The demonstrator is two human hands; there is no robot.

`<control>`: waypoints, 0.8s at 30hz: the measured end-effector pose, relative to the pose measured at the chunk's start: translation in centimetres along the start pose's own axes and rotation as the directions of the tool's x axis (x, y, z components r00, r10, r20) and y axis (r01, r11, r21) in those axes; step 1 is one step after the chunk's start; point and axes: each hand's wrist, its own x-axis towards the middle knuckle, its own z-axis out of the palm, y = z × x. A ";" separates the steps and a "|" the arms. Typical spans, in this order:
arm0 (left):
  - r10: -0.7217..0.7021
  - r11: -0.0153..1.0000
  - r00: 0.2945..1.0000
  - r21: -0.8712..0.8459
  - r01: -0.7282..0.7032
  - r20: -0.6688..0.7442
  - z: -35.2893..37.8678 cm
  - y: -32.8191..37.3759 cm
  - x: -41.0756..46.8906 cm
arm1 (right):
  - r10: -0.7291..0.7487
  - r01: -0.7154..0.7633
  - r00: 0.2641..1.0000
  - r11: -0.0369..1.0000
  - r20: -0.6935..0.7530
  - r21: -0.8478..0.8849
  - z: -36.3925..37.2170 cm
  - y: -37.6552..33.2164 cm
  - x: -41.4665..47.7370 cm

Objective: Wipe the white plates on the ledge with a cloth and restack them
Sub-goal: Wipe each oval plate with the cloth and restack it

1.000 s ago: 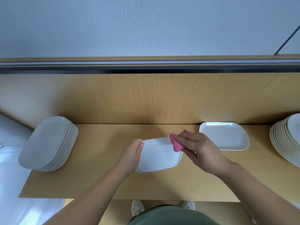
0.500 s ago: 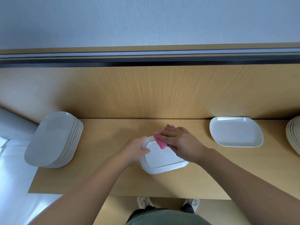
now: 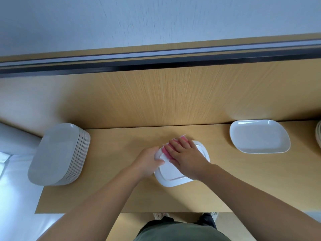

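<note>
We see the middle plate (image 3: 171,173) lying on the wooden ledge (image 3: 121,192) at the centre of the frame, slightly below the middle and upside down, with its raised foot ring facing up. The left hand (image 3: 147,160) grips the plate's left rim, thumb laid over the top edge; its other fingers are hidden under the rim. The right hand (image 3: 185,157) lies flat on the upper part of the plate, fingers stretched out straight and close together, pressing the pink cloth (image 3: 164,151) against the surface. A corner of the cloth also peeks out past the fingertips.

At the left of the frame we find a tall stack (image 3: 57,153) of white plates, well apart from the hands. At the right a single plate (image 3: 258,136) rests right way up against the wooden back panel (image 3: 173,96), and at the far right edge only the rim of a second stack (image 3: 318,134) shows.
</note>
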 end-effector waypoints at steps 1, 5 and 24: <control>-0.004 1.000 1.000 0.000 0.004 -0.010 0.1 -0.1 0.0 | -0.015 0.016 0.999 1.000 -0.035 0.010 0.0 0.3 -0.1; -0.033 0.999 0.999 -0.015 0.033 -0.031 0.3 -0.1 0.2 | -0.012 0.014 0.997 0.999 -0.075 0.029 0.3 2.0 -0.5; -0.176 0.966 0.981 -0.209 0.155 -0.086 0.7 -1.0 0.9 | 0.369 -0.342 0.929 0.868 -0.009 0.360 3.5 3.6 -6.6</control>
